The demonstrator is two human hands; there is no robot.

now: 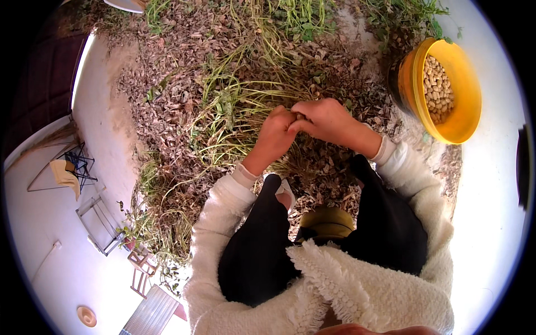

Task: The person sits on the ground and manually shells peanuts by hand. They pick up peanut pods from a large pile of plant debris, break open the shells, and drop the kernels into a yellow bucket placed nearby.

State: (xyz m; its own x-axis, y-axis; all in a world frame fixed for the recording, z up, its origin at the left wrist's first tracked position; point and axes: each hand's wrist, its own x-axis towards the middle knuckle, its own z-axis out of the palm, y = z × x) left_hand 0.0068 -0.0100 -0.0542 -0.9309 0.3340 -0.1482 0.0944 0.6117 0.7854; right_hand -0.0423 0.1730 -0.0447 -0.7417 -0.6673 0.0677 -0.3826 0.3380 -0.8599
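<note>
My left hand (273,137) and my right hand (329,125) are closed and meet fingertip to fingertip, low over the heap of plants. Pinched between their fingers is a small tan thing that looks like a peanut pod (300,116); my fingers cover most of it. Long yellow-green peanut stems (234,92) fan out to the left and beyond my left hand, some passing beneath it. To the far right a yellow bucket (466,106) leans tilted toward me, with many shelled-looking tan peanuts (438,89) inside.
Dry brown leaves (167,111) cover the ground. Greener plants (304,19) lie at the far side, more stems (173,229) at the left. A round yellow-and-black thing (325,223) shows between my legs. A folding chair (78,170) and small wooden chair (142,268) stand left.
</note>
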